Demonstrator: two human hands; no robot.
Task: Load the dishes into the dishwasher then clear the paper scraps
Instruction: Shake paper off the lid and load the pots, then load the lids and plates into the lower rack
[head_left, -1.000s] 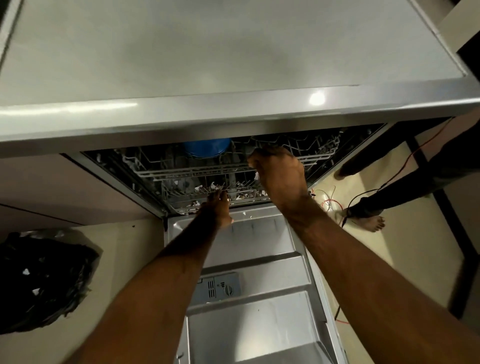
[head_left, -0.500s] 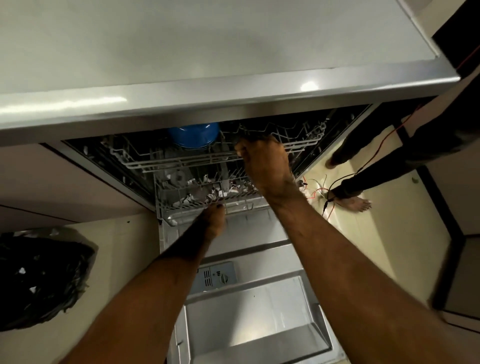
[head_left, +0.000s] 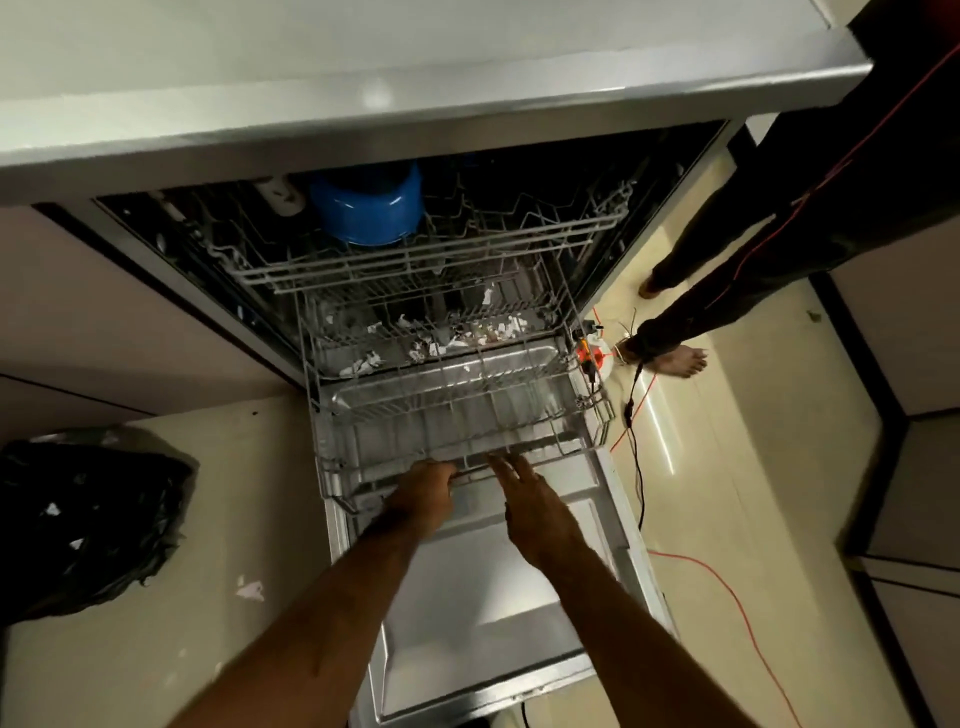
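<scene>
Grey wire lower rack (head_left: 457, 410) is sitting drawn out over the open steel dishwasher door (head_left: 467, 597). Your left hand (head_left: 423, 493) is curling its fingers round the rack's front rail and gripping it. Your right hand (head_left: 535, 506) is lying just beside it, fingers straight and spread, tips touching the same rail, holding nothing.

Round blue plastic bowl (head_left: 366, 208) is resting upside down in the upper wire rack (head_left: 415, 265), far back under the pale grey desk (head_left: 363, 62). Crumpled white paper scraps (head_left: 431, 345) are lying scattered low in the machine, behind the drawn-out part of the lower rack; whether they are sitting in the rack or on the tub bottom is not showing clearly.

Crumpled black plastic bag (head_left: 88, 519) is sitting on the beige floor (head_left: 208, 649) to your left, with one stray white scrap (head_left: 252, 590) lying between it and the door. To your right a second person (head_left: 727, 291) is standing barefoot, a thin red cable (head_left: 727, 584) trailing across the floor nearby.
</scene>
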